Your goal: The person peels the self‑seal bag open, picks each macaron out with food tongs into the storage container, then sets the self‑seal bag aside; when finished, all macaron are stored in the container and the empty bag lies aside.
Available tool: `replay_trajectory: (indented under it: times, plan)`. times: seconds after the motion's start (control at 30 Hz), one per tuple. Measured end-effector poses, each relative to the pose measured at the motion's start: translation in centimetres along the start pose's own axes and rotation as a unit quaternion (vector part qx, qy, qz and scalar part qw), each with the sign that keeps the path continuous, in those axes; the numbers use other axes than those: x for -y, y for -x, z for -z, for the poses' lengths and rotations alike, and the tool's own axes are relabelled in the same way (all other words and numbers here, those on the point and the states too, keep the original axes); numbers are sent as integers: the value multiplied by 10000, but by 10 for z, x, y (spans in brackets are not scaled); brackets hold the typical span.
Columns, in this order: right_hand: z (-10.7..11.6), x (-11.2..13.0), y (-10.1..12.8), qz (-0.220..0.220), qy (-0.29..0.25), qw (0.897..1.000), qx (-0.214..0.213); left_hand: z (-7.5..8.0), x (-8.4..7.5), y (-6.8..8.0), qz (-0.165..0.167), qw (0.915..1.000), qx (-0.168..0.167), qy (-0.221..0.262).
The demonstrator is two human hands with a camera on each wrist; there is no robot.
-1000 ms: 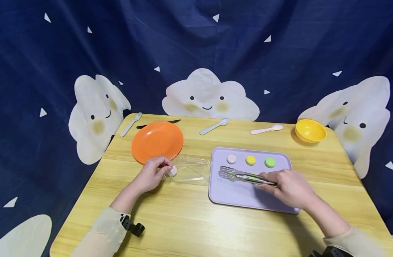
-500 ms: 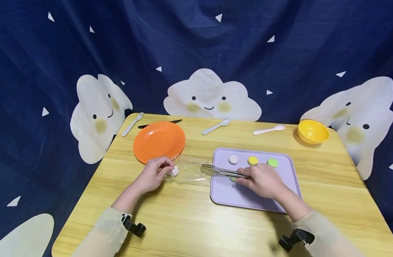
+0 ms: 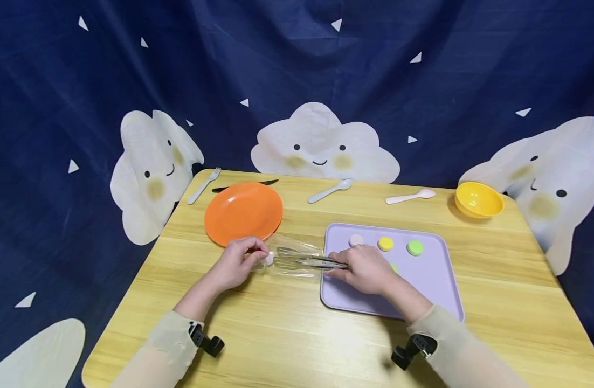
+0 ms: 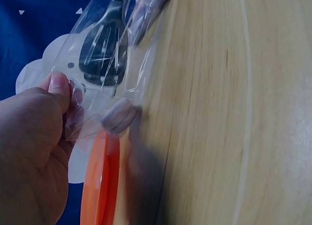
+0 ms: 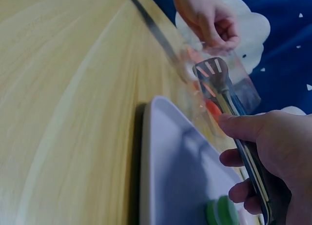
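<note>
My left hand (image 3: pixel 240 262) pinches the closed end of a clear plastic bag (image 4: pixel 141 73) between thumb and fingers, above the table. A pale macaron (image 4: pixel 119 116) lies inside, low in that end, right by my fingertips. My right hand (image 3: pixel 367 269) grips metal tongs (image 5: pixel 234 105) by the handles, over the left part of a lilac tray (image 3: pixel 355 303). The slotted tong heads (image 4: pixel 103 54) reach into the bag, close to the macaron. On the tray sit a pale macaron (image 3: pixel 356 240), a yellow macaron (image 3: pixel 386 243) and green macarons (image 3: pixel 415 248), one partly hidden by my right hand.
An orange plate (image 3: pixel 243 213) lies behind my left hand, overlapping a black knife (image 3: pixel 269 182). Along the back edge are a fork (image 3: pixel 202 187), a grey spoon (image 3: pixel 329 191), a pink spoon (image 3: pixel 410 196) and a yellow bowl (image 3: pixel 478 200).
My right hand has moved left across the tray with the tongs, and the tong heads have passed from over the tray into the bag. My left hand stays at the bag's end.
</note>
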State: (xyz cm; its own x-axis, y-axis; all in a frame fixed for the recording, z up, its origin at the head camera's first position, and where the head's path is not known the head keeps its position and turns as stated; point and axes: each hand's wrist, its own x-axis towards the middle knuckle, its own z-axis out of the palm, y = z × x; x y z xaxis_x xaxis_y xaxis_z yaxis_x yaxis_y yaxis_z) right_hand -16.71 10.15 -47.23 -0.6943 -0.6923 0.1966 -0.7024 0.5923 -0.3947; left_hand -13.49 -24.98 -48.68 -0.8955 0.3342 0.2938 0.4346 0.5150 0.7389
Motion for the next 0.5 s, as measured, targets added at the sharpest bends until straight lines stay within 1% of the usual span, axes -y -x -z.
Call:
replay_trajectory:
  times: [0.13,0.23,0.5]
  plan:
    - [-7,4,-5,6,84,9999,88,-2,0,-1,-33,10000,13,94]
    - [-12,6,-8,32,169,9998,109,-2,0,-1,-50,10000,-6,78]
    - [-23,10,-16,115,394,9990,157,-2,-1,1,13,9999,15,103]
